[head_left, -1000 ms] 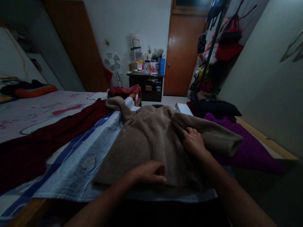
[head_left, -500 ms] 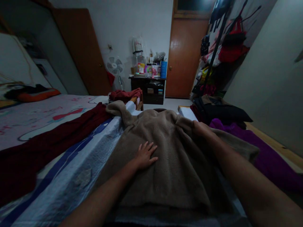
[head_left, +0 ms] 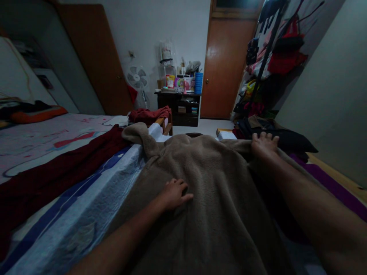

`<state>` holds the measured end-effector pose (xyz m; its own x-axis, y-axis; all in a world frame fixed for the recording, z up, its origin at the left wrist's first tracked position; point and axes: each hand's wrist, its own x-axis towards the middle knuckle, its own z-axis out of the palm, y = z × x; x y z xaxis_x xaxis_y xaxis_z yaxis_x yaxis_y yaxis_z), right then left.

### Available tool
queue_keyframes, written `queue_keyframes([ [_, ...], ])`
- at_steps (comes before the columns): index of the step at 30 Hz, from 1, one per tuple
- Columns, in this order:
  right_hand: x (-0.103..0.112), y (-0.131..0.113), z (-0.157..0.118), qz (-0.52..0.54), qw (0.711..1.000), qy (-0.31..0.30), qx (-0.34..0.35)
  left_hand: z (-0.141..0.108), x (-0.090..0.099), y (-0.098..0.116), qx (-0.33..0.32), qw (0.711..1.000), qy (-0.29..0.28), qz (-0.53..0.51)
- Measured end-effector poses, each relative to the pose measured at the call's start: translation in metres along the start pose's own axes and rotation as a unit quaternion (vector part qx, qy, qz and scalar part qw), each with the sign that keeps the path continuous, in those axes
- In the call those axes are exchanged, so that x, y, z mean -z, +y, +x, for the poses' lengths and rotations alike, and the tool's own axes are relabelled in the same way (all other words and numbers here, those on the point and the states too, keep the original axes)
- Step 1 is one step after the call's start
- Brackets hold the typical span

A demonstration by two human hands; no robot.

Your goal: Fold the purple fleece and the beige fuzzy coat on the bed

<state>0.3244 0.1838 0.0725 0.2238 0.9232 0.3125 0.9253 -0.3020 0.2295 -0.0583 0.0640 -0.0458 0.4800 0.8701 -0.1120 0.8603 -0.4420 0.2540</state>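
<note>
A brown fleecy long-sleeved top (head_left: 206, 191) lies spread out in front of me, its neck end away from me. My left hand (head_left: 174, 194) rests on the middle of its body, the fingers a little bent and the thumb held apart. Over the sleeve on the right lies my right hand (head_left: 264, 146), fingers spread and their tips bent down on the cloth. That sleeve runs out straight under the hand, partly hidden by my forearm. The left sleeve (head_left: 136, 133) bends upward and folds over at its end.
A dark red garment (head_left: 77, 160) lies on the bed (head_left: 34, 133) at left. Purple cloth (head_left: 329, 183) and a dark clothes pile (head_left: 286, 133) lie at right. Farther off stand a fan (head_left: 138, 78), a dark cabinet (head_left: 170, 110) and a wooden door (head_left: 223, 68).
My right hand has moved right along the sleeve and its fingers have spread; the sleeve is straighter. My left hand's fingers have bent from flat. The top's lower hem has dropped out of view.
</note>
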Motion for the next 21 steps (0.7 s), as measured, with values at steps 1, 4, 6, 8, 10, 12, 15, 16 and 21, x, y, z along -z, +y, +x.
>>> queue_keyframes([
  [1, 0.000, -0.018, -0.001, -0.006, 0.999, 0.038, 0.009, 0.011, 0.005, 0.001, 0.001, 1.000, 0.022, 0.000],
  [4, -0.003, -0.079, -0.010, 0.029, 0.990, 0.019, 0.133, 0.050, 0.014, 0.000, 0.006, 0.991, 0.130, 0.027],
  [6, -0.013, -0.114, -0.019, 0.056, 0.978, -0.027, 0.197, 0.077, 0.013, -0.005, 0.021, 0.984, 0.171, 0.047],
  [8, -0.030, -0.139, -0.027, 0.090, 0.972, -0.038, 0.215, 0.098, 0.007, -0.014, 0.042, 0.981, 0.178, 0.059],
  [10, -0.052, -0.149, -0.033, 0.117, 0.968, -0.057, 0.214, 0.110, -0.004, -0.024, 0.061, 0.986, 0.141, 0.059],
  [12, -0.073, -0.150, -0.036, 0.128, 0.964, -0.118, 0.199, 0.114, -0.015, -0.034, 0.074, 0.992, 0.092, 0.051],
  [15, -0.092, -0.151, -0.035, 0.125, 0.959, -0.197, 0.161, 0.112, -0.023, -0.043, 0.074, 0.994, 0.064, 0.043],
  [16, -0.093, -0.154, -0.032, 0.123, 0.959, -0.208, 0.146, 0.112, -0.023, -0.044, 0.069, 0.995, 0.064, 0.043],
  [21, -0.086, -0.195, -0.012, 0.144, 0.967, -0.170, 0.123, 0.121, -0.002, -0.047, 0.052, 0.996, 0.052, 0.054],
])
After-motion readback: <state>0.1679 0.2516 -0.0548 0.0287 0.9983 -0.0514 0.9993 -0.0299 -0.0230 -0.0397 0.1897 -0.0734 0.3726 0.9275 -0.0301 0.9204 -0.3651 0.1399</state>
